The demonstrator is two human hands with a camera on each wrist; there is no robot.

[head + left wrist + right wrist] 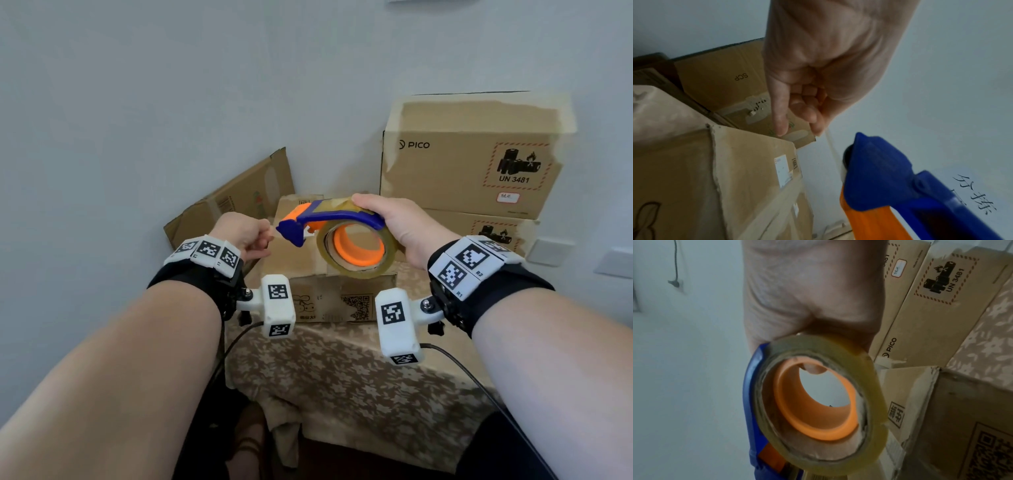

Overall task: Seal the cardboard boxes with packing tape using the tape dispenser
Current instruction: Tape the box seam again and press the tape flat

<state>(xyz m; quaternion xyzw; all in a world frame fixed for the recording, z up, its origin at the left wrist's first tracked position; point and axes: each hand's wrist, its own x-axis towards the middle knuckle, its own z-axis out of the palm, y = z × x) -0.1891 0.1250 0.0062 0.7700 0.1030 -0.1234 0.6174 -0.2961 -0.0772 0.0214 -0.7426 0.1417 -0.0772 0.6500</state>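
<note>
A tape dispenser [329, 219] is held in the air above a small cardboard box [308, 267], its tape end pinched.

The blue-and-orange dispenser, loaded with a clear tape roll [356, 250], is gripped by the right hand [400, 226], fingers curled round its rear. The free tape end [831, 146] at the nose is pinched between thumb and fingertips of the left hand [245, 236]. Behind, on the patterned tablecloth [342, 373], two PICO boxes [469, 161] are stacked; a flattened carton [239, 198] leans on the wall.

both hands [245, 236] [404, 229] raised, fingers curled
</note>
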